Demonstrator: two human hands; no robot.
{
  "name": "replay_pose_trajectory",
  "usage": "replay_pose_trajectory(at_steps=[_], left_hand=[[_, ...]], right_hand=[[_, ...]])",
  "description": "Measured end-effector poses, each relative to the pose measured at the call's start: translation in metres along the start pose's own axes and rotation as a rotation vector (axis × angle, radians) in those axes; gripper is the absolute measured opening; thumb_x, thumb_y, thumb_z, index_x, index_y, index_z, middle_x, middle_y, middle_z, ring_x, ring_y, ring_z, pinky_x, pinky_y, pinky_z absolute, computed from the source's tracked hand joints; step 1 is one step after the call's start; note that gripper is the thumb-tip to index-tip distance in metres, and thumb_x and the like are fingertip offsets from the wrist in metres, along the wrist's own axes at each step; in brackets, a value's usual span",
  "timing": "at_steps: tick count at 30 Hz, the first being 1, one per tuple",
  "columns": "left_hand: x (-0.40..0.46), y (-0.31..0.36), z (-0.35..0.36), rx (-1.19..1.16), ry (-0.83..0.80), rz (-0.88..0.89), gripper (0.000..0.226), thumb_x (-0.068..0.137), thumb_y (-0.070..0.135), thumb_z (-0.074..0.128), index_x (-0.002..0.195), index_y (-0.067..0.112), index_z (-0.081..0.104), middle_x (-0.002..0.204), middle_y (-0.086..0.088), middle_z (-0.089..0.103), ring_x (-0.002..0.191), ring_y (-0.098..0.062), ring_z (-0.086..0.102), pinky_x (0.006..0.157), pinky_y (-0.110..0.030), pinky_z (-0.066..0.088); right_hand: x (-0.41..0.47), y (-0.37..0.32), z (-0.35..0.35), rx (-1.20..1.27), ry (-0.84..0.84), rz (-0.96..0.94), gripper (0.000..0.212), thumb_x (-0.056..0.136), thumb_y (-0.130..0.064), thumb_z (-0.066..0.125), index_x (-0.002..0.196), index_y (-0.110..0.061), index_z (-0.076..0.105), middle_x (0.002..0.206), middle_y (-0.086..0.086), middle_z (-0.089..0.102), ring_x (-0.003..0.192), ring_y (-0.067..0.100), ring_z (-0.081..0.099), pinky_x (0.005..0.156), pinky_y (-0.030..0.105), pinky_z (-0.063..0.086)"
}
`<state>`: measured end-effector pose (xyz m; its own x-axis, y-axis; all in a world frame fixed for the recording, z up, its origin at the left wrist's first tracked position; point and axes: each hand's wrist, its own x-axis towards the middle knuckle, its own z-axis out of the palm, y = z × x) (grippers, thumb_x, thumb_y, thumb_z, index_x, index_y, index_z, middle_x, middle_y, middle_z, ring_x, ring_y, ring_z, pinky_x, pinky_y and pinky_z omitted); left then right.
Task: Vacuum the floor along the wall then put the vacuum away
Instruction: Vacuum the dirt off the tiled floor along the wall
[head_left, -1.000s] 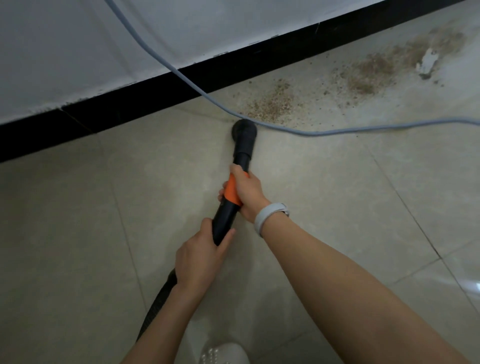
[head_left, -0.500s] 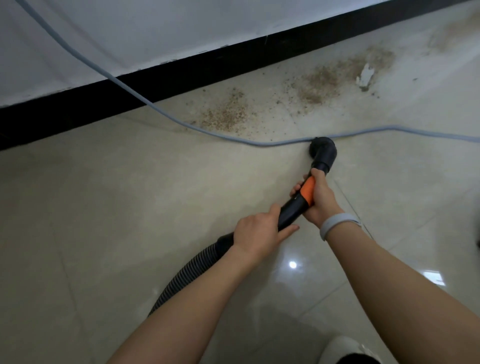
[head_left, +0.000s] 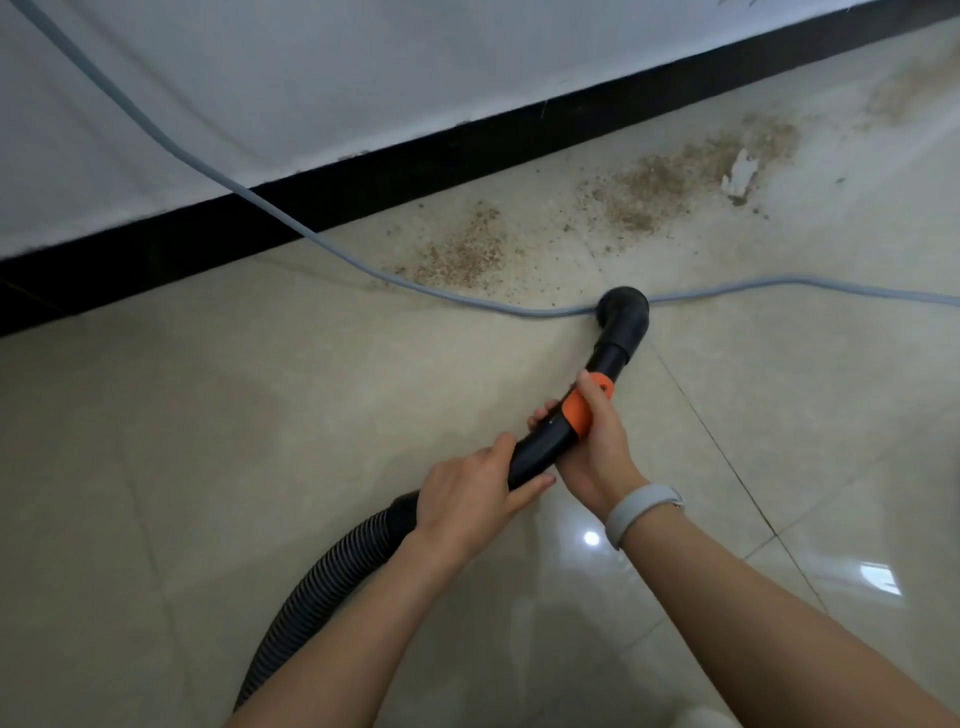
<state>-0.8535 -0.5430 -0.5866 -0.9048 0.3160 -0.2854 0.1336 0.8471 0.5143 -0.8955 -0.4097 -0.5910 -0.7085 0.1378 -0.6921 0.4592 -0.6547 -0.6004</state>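
I hold a black vacuum wand (head_left: 540, 447) with an orange collar (head_left: 579, 413). My left hand (head_left: 467, 501) grips the wand's rear end, where the ribbed black hose (head_left: 322, 587) joins. My right hand (head_left: 592, 447) grips it at the orange collar. The round black nozzle (head_left: 623, 306) rests on the tiled floor, touching the grey power cord (head_left: 519, 310). Brown dirt lies beyond the cord: a small patch (head_left: 462, 249) and a bigger patch (head_left: 691, 182) near the black baseboard (head_left: 415, 166).
A white wall (head_left: 363, 67) rises above the baseboard. A white scrap (head_left: 740, 174) lies in the bigger dirt patch. The grey cord crosses the floor from upper left to the right edge. Glossy beige tiles (head_left: 156, 441) spread to the left and front.
The view has shifted a little, so the dirt patches sit further right and lower. The nozzle stays beside the cord, and both hands keep their grip on the wand.
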Motion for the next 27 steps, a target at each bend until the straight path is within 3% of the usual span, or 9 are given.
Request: replay_pose_trajectory(at_steps=[2,5,9,13,16,19,23,27], left_hand=[[0.000,-0.006,-0.020,-0.073,0.028,-0.050,0.048,0.088,0.063,0.042,0.106,0.018,0.045,0.091,-0.001,0.065,0.081,-0.027,0.063,0.068,-0.035,0.047],[-0.005,-0.013,-0.055,-0.211,0.054,-0.101,0.042,0.089,0.057,0.046,0.106,0.019,0.048,0.085,-0.001,0.063,0.079,-0.026,0.061,0.066,-0.035,0.045],[0.007,-0.037,-0.110,-0.111,0.139,-0.086,0.035,0.093,0.049,0.042,0.099,0.020,0.060,0.099,0.002,0.062,0.097,-0.019,0.056,0.077,-0.031,0.041],[0.051,-0.074,-0.160,0.303,0.296,-0.073,0.039,0.096,0.032,0.042,0.128,0.011,0.050,0.128,-0.008,0.052,0.122,-0.025,0.042,0.093,-0.036,0.036],[0.084,-0.089,-0.174,0.640,0.153,-0.076,0.050,0.098,0.024,0.036,0.145,0.009,0.026,0.151,-0.012,0.027,0.144,-0.030,0.012,0.112,-0.048,0.015],[0.106,-0.105,-0.167,0.899,-0.013,-0.159,0.058,0.099,0.028,0.031,0.150,0.017,0.007,0.157,-0.009,0.013,0.145,-0.032,-0.006,0.110,-0.058,-0.013],[0.109,-0.115,-0.152,0.976,-0.042,-0.277,0.049,0.098,0.026,0.034,0.145,0.019,0.026,0.146,-0.008,0.036,0.144,-0.033,0.010,0.107,-0.061,-0.015],[0.079,-0.113,-0.136,0.880,-0.017,-0.216,0.037,0.096,0.027,0.042,0.132,0.023,0.049,0.133,-0.008,0.053,0.140,-0.029,0.028,0.112,-0.053,-0.013]], right_hand=[[-0.005,-0.005,0.031,-0.068,-0.041,-0.029,0.011,0.095,-0.020,0.053,0.094,-0.016,0.042,0.063,0.006,0.047,0.052,0.019,0.053,0.060,0.033,0.051],[-0.013,-0.020,0.079,-0.273,-0.057,-0.075,0.010,0.096,-0.019,0.052,0.093,-0.015,0.044,0.066,0.008,0.048,0.054,0.020,0.052,0.058,0.035,0.051],[-0.019,-0.037,0.127,-0.486,-0.007,-0.081,0.012,0.096,-0.019,0.052,0.094,-0.011,0.043,0.068,0.010,0.047,0.053,0.022,0.050,0.055,0.034,0.052],[-0.011,-0.047,0.150,-0.602,-0.040,-0.044,0.023,0.094,-0.017,0.052,0.111,-0.009,0.040,0.070,0.011,0.048,0.053,0.022,0.051,0.055,0.034,0.053],[0.000,-0.042,0.159,-0.637,-0.095,-0.029,0.020,0.093,-0.017,0.052,0.108,-0.012,0.040,0.071,0.010,0.048,0.052,0.021,0.052,0.057,0.034,0.053],[0.016,-0.031,0.165,-0.655,-0.170,0.016,0.020,0.093,-0.019,0.052,0.108,-0.013,0.040,0.071,0.011,0.049,0.052,0.022,0.053,0.056,0.034,0.054],[0.045,-0.015,0.169,-0.678,-0.271,0.069,0.019,0.093,-0.022,0.054,0.104,-0.014,0.041,0.070,0.010,0.050,0.054,0.025,0.054,0.060,0.040,0.056],[0.054,0.002,0.177,-0.807,-0.316,0.081,0.038,0.081,-0.035,0.058,0.108,-0.018,0.038,0.082,0.015,0.054,0.073,0.037,0.063,0.077,0.053,0.056]])
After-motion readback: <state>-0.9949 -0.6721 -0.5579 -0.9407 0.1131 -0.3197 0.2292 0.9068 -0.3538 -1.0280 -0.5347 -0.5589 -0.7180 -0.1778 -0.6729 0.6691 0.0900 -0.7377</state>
